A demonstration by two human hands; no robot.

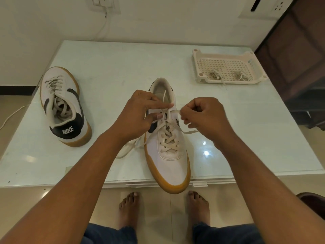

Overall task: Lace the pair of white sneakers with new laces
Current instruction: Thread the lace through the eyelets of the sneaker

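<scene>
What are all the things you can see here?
Table: one, pale green, under everything.
Near sneaker: one, white with tan sole, table's front edge.
Far sneaker: one, white with tan sole, table's left.
Lace: one, cream, criss-crossed through near sneaker.
Tray: one, cream, table's back right.
Bundled laces: two, cream, inside tray.
Wall socket: one, white, top right.
Feet: two, bare, on floor.
Left hand: one, pinching near sneaker's upper.
Right hand: one, pinching lace's end.
</scene>
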